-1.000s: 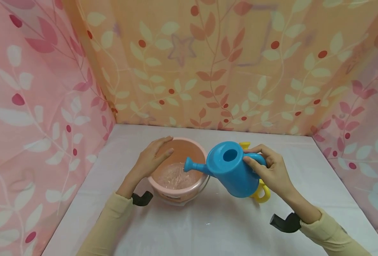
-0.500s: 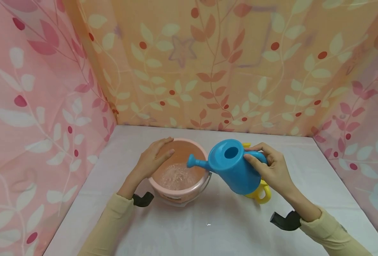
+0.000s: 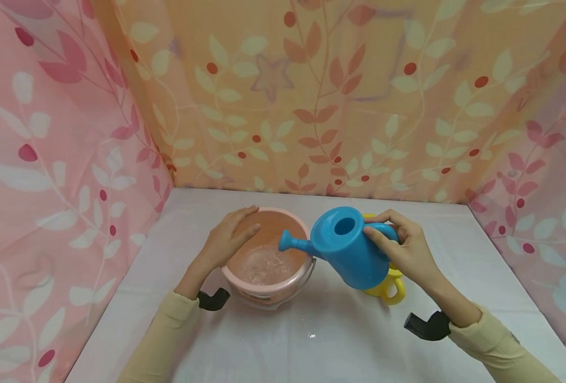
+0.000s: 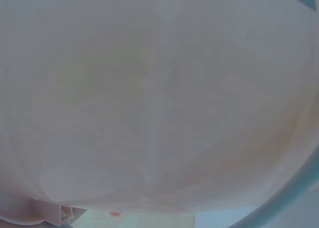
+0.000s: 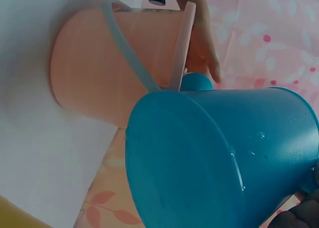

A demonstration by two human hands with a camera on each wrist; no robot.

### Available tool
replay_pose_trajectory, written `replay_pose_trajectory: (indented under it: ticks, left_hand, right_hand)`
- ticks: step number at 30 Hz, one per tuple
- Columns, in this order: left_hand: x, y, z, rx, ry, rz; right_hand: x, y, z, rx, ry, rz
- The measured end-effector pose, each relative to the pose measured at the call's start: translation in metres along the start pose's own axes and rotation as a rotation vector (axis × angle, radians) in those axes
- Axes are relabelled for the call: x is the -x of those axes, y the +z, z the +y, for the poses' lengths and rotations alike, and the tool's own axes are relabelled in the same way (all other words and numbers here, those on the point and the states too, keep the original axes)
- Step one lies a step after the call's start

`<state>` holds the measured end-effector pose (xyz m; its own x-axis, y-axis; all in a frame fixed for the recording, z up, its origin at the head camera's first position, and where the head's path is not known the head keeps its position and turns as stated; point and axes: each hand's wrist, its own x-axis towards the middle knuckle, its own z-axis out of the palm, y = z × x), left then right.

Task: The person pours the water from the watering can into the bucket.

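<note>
My right hand (image 3: 405,247) grips the handle of a blue watering can (image 3: 350,255), holding it tilted above the table. Its spout reaches over the rim of a pink bucket (image 3: 264,290), and its round base shows large in the right wrist view. Rippled water (image 3: 266,265) lies inside the bucket. On the bucket's left rim rests my left hand (image 3: 225,239), fingers extended and thumb spread over the opening. The bucket's pale wall (image 4: 149,113) fills most of the left wrist view.
A yellow object with a loop handle (image 3: 392,290) stands behind the can, partly hidden by it. Small water drops (image 3: 311,335) dot the white tabletop (image 3: 244,351). Patterned cloth (image 3: 273,106) walls off the back and both sides.
The watering can has risen slightly, with its spout shifting a little up and right. Water in the bucket looks less churned than a second ago. The left hand stays at the rim.
</note>
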<state>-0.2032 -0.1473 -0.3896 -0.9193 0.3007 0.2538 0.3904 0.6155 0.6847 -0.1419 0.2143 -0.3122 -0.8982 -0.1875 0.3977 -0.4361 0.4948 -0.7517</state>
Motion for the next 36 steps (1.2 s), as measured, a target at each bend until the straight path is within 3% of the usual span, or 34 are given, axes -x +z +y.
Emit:
replay_pose_trajectory:
  ticks: [36]
  left_hand:
    - [0.0013,0.0003,0.0005,0.002,-0.016,-0.006]
  right_hand:
    - [0.0031,0.0027,-0.0034,0.046,-0.030,-0.005]
